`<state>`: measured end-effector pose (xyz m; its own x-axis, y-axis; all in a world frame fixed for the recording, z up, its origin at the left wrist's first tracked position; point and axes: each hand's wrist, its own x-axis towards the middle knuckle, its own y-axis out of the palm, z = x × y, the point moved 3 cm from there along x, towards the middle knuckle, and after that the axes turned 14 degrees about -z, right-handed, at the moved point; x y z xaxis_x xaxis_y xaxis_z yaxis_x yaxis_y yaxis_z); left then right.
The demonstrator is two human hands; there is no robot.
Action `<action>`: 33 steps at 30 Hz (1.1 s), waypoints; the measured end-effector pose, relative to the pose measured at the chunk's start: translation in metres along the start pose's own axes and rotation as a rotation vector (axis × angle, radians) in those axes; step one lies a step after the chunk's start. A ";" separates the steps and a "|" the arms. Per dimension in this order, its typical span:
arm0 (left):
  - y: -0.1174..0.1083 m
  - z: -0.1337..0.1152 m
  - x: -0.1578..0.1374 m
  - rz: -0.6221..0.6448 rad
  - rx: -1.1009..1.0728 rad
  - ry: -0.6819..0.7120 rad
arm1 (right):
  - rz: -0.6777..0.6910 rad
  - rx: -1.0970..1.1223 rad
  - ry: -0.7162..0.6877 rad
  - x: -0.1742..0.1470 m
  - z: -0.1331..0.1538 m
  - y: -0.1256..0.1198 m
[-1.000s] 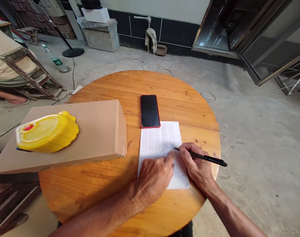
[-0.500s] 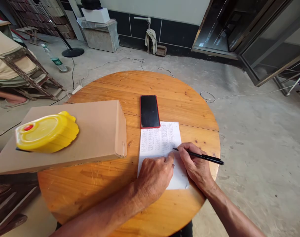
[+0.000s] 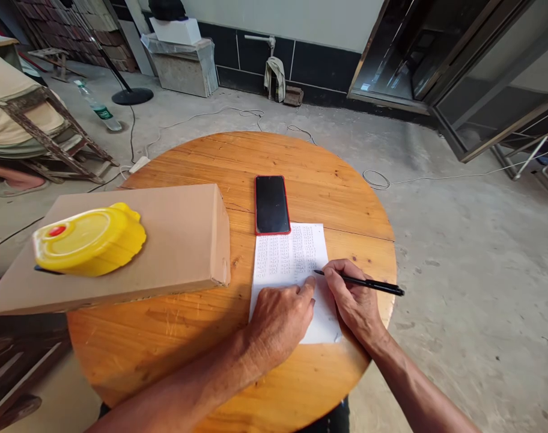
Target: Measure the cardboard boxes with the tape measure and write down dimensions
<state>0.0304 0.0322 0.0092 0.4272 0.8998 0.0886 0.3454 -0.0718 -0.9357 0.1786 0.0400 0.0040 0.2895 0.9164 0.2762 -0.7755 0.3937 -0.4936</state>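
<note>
A black pen [image 3: 368, 282] is pinched in my right hand [image 3: 356, 300], its tip touching or just above a white sheet of paper [image 3: 321, 328] near the end of the lowest written row. Several columns of small handwritten figures fill the upper part of the sheet. My left hand [image 3: 283, 316] rests on the paper left of the pen, index finger stretched toward the tip and thumb apart. Its other fingers are partly hidden beneath the hand, and it grips nothing visible. A phone in a red case [image 3: 273, 204] lies face up across the sheet's top edge.
Everything lies on a round wooden table [image 3: 202, 355]. At left, a cardboard box [image 3: 179, 240] carries a yellow object with a red button [image 3: 91, 240]. Beyond are a wooden stool [image 3: 53, 132], a plastic bottle [image 3: 98, 107], cables on the floor and a seated person's leg [image 3: 15, 174].
The view has shifted very slightly. Both hands keep nearly the same place on the paper, with the pen still in my right hand.
</note>
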 end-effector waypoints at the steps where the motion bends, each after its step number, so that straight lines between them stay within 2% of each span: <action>1: 0.000 0.000 0.000 -0.004 -0.005 0.003 | -0.003 0.010 0.005 0.000 0.000 0.000; 12: 0.000 0.000 -0.002 -0.081 0.007 0.026 | 0.002 0.043 0.005 0.000 -0.001 0.002; 33: -0.002 0.000 -0.001 -0.059 0.001 0.014 | 0.011 -0.007 -0.032 0.000 0.002 0.004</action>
<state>0.0294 0.0311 0.0110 0.4181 0.8962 0.1482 0.3697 -0.0188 -0.9290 0.1749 0.0416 0.0036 0.2626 0.9182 0.2964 -0.7747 0.3838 -0.5025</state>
